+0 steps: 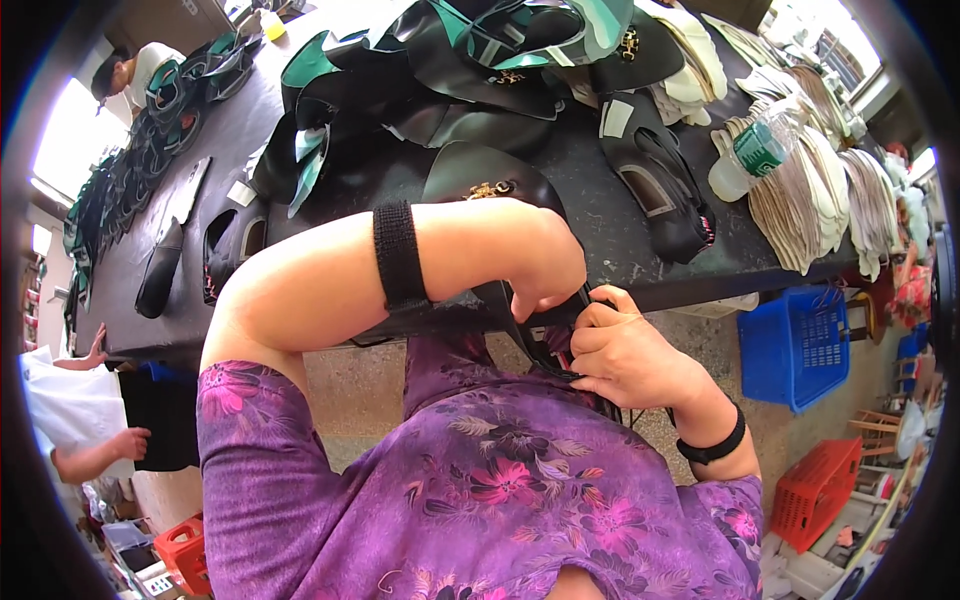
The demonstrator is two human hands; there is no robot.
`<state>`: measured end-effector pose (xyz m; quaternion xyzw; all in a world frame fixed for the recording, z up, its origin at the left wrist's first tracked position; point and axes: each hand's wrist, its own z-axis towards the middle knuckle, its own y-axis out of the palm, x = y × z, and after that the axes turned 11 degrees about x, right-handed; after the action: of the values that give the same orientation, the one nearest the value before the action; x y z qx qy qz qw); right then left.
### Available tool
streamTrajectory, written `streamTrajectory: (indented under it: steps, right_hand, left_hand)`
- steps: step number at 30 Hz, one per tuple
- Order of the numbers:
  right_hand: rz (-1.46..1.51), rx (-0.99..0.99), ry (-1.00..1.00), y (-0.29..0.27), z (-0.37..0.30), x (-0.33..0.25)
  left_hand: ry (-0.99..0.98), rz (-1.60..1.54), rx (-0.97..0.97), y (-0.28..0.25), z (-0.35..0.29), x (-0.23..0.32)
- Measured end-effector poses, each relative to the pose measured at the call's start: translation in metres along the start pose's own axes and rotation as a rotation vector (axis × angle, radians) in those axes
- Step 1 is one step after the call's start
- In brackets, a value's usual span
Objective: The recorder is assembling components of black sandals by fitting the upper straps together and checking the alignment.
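Over the near edge of the table, above my lap, both my hands are on a black shoe upper (540, 348). My left hand (548, 258) is bent down over it with its fingers curled in; the wrist and the back of the hand hide part of the grip. My right hand (632, 352) pinches the upper's edge between thumb and fingers, close to the left hand. Just beyond my left forearm lies a black leather piece (478, 168) with a gold buckle ornament (490, 190).
Black uppers with green linings (420, 75) are heaped ahead. At right are cream fabric stacks (790, 200), a plastic bottle (755, 152), a blue basket (795, 350) and a red crate (818, 495). One person (150, 75) bends at far left; another (75, 410) stands nearer.
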<state>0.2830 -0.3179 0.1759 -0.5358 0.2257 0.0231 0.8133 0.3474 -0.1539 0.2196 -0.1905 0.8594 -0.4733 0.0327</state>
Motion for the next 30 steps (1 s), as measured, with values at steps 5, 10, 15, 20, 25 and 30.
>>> streamTrajectory:
  steps: [5, 10, 15, 20, 25, 30]
  right_hand:
    - [0.029, 0.004, -0.018, 0.002, -0.003, 0.002]
    - [0.033, -0.035, -0.050, 0.006, -0.001, 0.003]
    - [0.039, -0.031, -0.047, 0.006, -0.004, 0.002]
    - [0.090, 0.008, -0.044, 0.007, -0.008, 0.003]
    - [0.132, 0.110, 0.042, -0.005, -0.022, 0.009]
    - [0.201, 0.180, 0.128, -0.015, -0.031, 0.011]
  left_hand:
    - [0.006, 0.104, -0.101, 0.008, 0.013, 0.008]
    - [0.051, 0.154, 0.070, 0.026, 0.031, 0.007]
    - [0.108, -0.115, 0.176, 0.040, 0.039, -0.006]
    - [-0.033, -0.547, 0.439, 0.052, 0.032, -0.016]
    - [0.016, -0.381, 0.848, 0.063, -0.004, -0.013]
    - [-0.067, -0.385, 0.616, 0.051, -0.033, -0.006]
